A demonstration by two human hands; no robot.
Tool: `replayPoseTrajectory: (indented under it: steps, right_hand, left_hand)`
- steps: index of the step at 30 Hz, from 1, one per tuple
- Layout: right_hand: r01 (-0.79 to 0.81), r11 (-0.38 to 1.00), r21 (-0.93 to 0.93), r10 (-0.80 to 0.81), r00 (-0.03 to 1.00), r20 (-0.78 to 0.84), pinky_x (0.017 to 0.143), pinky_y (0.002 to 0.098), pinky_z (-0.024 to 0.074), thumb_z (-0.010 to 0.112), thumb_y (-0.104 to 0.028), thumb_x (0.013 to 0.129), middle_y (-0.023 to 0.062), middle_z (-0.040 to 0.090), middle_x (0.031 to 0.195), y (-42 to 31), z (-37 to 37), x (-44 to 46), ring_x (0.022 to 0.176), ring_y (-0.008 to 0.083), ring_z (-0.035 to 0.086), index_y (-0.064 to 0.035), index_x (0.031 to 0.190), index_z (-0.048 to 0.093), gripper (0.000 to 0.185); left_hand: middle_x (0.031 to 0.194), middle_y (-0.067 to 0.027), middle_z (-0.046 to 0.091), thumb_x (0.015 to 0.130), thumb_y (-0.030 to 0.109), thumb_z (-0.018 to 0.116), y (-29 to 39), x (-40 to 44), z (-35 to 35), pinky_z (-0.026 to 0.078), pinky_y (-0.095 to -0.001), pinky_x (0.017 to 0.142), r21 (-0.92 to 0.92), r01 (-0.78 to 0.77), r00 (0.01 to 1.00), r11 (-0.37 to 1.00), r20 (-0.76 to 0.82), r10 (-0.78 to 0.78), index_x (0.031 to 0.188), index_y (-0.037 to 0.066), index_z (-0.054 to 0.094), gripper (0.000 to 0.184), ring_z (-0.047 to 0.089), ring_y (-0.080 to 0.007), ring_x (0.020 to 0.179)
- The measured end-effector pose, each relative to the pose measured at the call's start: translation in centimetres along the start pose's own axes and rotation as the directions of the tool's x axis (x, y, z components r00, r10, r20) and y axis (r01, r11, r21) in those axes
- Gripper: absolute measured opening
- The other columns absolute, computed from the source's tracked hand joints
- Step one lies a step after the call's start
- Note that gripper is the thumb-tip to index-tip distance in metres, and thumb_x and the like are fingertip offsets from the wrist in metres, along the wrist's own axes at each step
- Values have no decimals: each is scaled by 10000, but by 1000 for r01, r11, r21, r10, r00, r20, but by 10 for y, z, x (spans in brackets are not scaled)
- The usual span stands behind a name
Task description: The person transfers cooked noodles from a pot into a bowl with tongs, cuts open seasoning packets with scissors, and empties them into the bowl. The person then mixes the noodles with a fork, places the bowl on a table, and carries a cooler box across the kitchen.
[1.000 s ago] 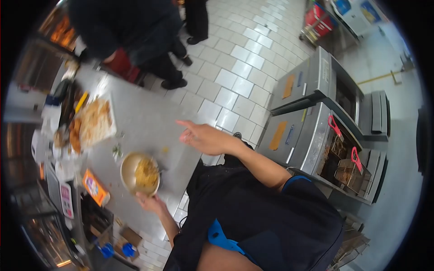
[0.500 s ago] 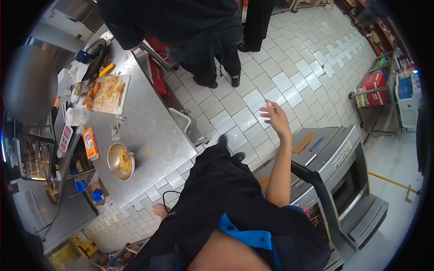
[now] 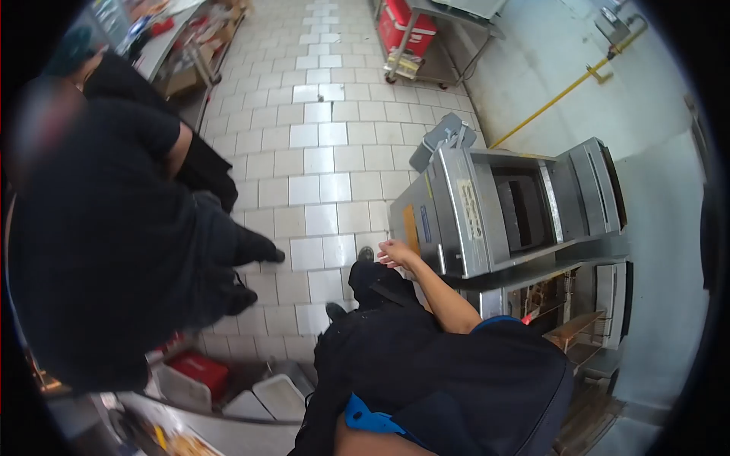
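Observation:
My right hand [image 3: 397, 254] hangs in front of my body with its fingers loosely stretched out and nothing in them. It is over my leg, beside the near edge of a steel fryer-like appliance [image 3: 449, 220], apart from it. On top of that appliance lies an orange-brown strip [image 3: 411, 226]. My left hand is out of sight. A metal work table [image 3: 251, 435] shows at the bottom, with food partly in view on it.
Two people in dark clothes stand at the left, the nearer one [image 3: 114, 228] close by. The tiled floor [image 3: 319, 137] runs forward. Ahead right stand a red cooler [image 3: 407, 30] on a wheeled rack and a grey bin [image 3: 441, 140]. A yellow pipe [image 3: 563, 95] follows the wall.
My view has swung to the right, along the aisle. The work table with the bowl has slid down and mostly out of view. My right hand has lowered; my left hand has left the view.

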State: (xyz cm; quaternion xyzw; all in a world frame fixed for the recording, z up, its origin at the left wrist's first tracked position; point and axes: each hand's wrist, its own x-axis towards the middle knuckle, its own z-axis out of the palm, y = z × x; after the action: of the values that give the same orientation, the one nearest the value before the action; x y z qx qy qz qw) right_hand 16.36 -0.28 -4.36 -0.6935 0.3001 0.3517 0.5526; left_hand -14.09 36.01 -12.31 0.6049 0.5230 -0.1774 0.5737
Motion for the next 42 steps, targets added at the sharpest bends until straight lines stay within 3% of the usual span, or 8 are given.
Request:
replayPoseTrajectory:
  steps: [12,21,26,32,36,38,40,42]
  right_hand:
    - [190,961,202,-183,982,-54,500,279,503,588,-293,937,80,688,886,-214,-98,164,661,126,643,-35,1162,558,344]
    - [-148,882,447,321,884,-341,438,343,491,614,-321,889,52,692,739,-175,-223,409,558,159,629,-87,881,693,246]
    - [-142,833,534,537,437,-721,801,385,540,691,-366,822,107,711,940,-79,-326,451,865,256,686,-105,1045,661,345]
    - [-59,603,796,779,-172,-603,988,413,446,708,-304,816,172,573,1285,36,-442,514,1181,347,552,-19,1326,463,633]
    - [-283,539,794,842,145,-520,925,450,483,665,-316,854,216,644,1143,45,-476,508,1090,383,608,-39,1254,550,501]
    - [-77,647,759,691,-362,-625,746,431,509,577,-306,921,130,672,825,34,-489,487,823,299,660,-77,1000,638,250]
    - [769,221,600,744,265,-613,649,389,468,530,-282,948,63,574,701,-52,-549,408,676,231,577,-100,875,586,203]
    - [803,-197,562,661,532,-529,600,368,448,506,-269,962,30,525,639,-145,-614,335,602,197,536,-112,813,560,223]
  left_hand:
    - [918,-153,700,938,359,467,417,155,70,531,-460,715,458,-271,962,847,103,252,981,41,651,369,677,-361,833]
    - [919,-148,700,926,349,470,635,208,242,526,-468,727,712,-367,930,599,266,253,982,62,658,347,675,-362,838]
    - [919,-146,700,919,343,471,726,206,320,524,-473,734,872,-349,935,344,304,180,982,74,661,335,674,-362,840]
    - [920,-143,700,911,336,473,790,199,431,521,-478,742,971,-227,970,76,218,109,983,88,666,322,672,-363,843]
    - [921,-141,700,906,332,474,805,186,498,519,-482,748,989,-145,987,3,145,68,984,98,669,314,671,-364,846]
    - [921,-140,700,903,329,474,818,175,521,518,-484,750,990,-138,990,-27,138,16,984,102,670,311,671,-364,847]
    - [921,-139,700,900,327,475,830,165,543,517,-486,753,988,-155,988,-22,155,-19,984,107,672,307,671,-364,848]
    - [921,-138,700,898,325,476,851,164,564,516,-487,756,982,-187,982,-27,186,-27,984,112,674,303,670,-364,849]
